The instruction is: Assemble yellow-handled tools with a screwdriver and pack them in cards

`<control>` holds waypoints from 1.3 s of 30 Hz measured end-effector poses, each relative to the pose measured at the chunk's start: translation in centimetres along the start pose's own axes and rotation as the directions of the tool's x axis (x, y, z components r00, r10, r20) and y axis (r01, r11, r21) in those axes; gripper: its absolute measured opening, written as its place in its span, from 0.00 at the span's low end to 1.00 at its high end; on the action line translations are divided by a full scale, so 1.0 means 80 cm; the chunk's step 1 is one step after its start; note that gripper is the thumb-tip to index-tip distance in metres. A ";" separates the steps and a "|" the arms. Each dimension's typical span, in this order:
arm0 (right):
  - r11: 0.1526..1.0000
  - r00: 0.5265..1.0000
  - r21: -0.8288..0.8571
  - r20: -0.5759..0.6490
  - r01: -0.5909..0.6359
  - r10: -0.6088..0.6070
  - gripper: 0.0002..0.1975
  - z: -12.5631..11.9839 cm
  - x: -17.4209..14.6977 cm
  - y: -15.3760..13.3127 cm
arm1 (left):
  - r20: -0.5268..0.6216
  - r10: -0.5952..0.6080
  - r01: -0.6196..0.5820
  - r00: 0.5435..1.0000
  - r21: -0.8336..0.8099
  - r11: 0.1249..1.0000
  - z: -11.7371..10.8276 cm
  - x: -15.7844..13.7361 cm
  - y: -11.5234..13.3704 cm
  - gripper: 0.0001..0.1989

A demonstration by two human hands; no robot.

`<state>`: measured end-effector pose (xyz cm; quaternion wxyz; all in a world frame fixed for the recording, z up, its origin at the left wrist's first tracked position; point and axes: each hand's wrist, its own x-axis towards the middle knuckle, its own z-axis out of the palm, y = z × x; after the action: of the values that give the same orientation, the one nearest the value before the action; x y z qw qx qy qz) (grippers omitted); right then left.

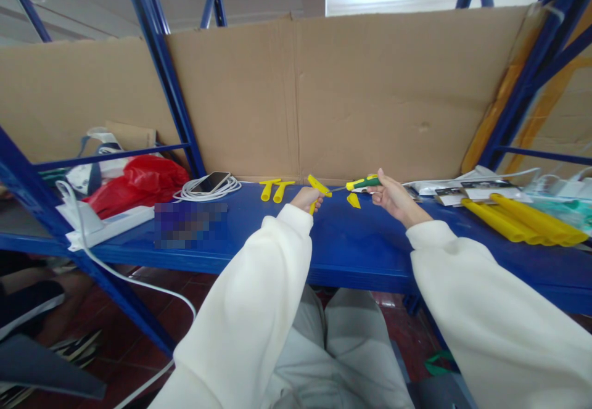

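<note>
My left hand (305,198) is closed round the stem of a yellow T-shaped plastic piece (318,184), whose crossbar sticks out above the fingers. In my right hand (393,195) is a screwdriver (364,182) with a green and yellow handle. Its thin shaft points left and its tip meets the yellow piece near the crossbar's right end; whether it is inside or only touching, I cannot tell. A small yellow piece (353,200) lies on the blue shelf (361,248) below the screwdriver. Left of my hands, two more yellow T-shaped pieces (280,192) rest side by side.
Several yellow tubes (522,221) lie at the right beside plastic packets (481,193). To the left are a phone (213,182) on a coiled white cable (187,194), a red bag (139,184) and a white power strip (111,225). Cardboard (370,94) stands behind, between blue posts.
</note>
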<state>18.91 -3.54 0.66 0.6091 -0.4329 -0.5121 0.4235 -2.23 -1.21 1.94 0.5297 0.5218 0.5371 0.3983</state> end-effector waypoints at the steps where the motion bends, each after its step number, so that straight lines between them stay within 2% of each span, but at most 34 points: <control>1: 1.000 1.000 0.013 0.015 -0.004 0.004 0.20 -0.001 0.000 -0.001 | 0.000 0.000 0.000 1.000 -0.001 1.000 0.000 0.000 0.000 0.10; 6: 0.986 0.993 0.150 0.105 -0.071 0.055 0.15 -0.004 0.003 -0.001 | -0.014 -0.011 0.011 1.000 0.001 1.000 0.001 0.003 -0.001 0.10; 11: 0.977 0.999 0.210 0.040 -0.021 0.013 0.11 -0.009 0.009 0.007 | -0.010 0.000 0.000 1.000 0.004 1.000 0.001 0.004 -0.002 0.13; 14: 0.980 1.000 0.200 0.011 0.003 -0.006 0.11 -0.012 0.013 0.010 | -0.009 0.005 -0.005 1.000 -0.001 1.000 0.001 0.003 -0.002 0.12; 24: 0.995 0.995 0.051 -0.054 0.084 -0.081 0.21 -0.015 0.011 0.014 | 0.000 0.007 -0.007 1.000 0.003 1.000 0.001 -0.001 0.000 0.14; 32: 0.994 0.998 0.093 0.024 0.050 -0.052 0.14 -0.015 0.008 0.006 | -0.008 0.005 -0.005 1.000 0.002 1.000 0.001 0.003 -0.001 0.13; 39: 0.995 0.994 0.044 -0.063 0.094 -0.091 0.18 -0.014 0.010 0.010 | -0.016 -0.006 0.006 1.000 -0.013 1.000 0.001 0.000 -0.001 0.12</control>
<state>20.06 -2.63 -0.04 0.6532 -0.4071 -0.5028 0.3934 -2.13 -1.20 1.87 0.5299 0.5135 0.5404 0.4043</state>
